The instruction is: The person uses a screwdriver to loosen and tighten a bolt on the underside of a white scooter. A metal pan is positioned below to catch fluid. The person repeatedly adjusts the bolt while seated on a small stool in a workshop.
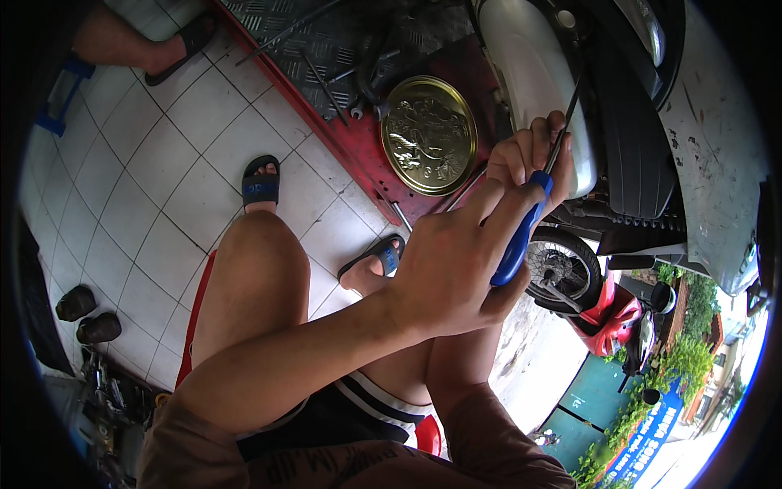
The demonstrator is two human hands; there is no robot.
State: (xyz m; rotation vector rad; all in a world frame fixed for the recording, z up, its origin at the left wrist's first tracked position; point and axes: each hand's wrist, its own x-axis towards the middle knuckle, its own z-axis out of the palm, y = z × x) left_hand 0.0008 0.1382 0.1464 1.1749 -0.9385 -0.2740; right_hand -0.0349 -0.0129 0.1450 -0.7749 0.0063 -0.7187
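My left hand [452, 257] is closed around the blue handle of a screwdriver [515, 244], with a finger stretched along the handle. Just beyond it, my right hand [533, 151] has its fingers curled at the metal shaft. The shaft slants up toward the dark gap beside a silver, rounded motorbike part [529, 65]; its tip is hard to make out there. To the right are the motorbike's black ribbed part [639, 147] and scuffed pale body panel [709, 122].
A round gold tin tray [429, 135] lies on a red stand [342, 151] with a patterned metal plate and wrenches [356, 107]. Another person's sandalled foot [183, 49] is at upper left. A red motorbike [607, 318] stands beyond. Dark shoes [98, 328] rest on the tiled floor [155, 212].
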